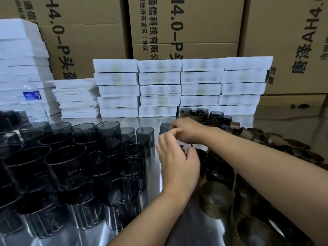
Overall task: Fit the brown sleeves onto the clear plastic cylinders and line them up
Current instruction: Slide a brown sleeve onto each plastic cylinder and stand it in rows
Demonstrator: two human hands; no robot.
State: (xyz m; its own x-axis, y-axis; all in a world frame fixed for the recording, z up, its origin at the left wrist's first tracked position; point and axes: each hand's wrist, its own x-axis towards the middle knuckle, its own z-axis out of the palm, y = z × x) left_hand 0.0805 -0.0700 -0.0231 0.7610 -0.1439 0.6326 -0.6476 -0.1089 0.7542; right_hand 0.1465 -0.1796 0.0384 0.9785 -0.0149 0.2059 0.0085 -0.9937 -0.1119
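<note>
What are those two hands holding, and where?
The right hand seems to pinch a smoky clear plastic cylinder at its top rim. The left hand curls beside a dark plastic cylinder; its grip is hidden.

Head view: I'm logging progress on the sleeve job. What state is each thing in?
Bare cylinders, upright, unsleeved, crowded at left.
Sleeved cylinders, upright, grouped at back.
Loose brown sleeves, heaped at right.
Left hand, fingers curled; grip unclear.
Right hand, fingers curled; grip unclear.
Water bottle, upright.
Foam stacks, piled in neat columns.
</note>
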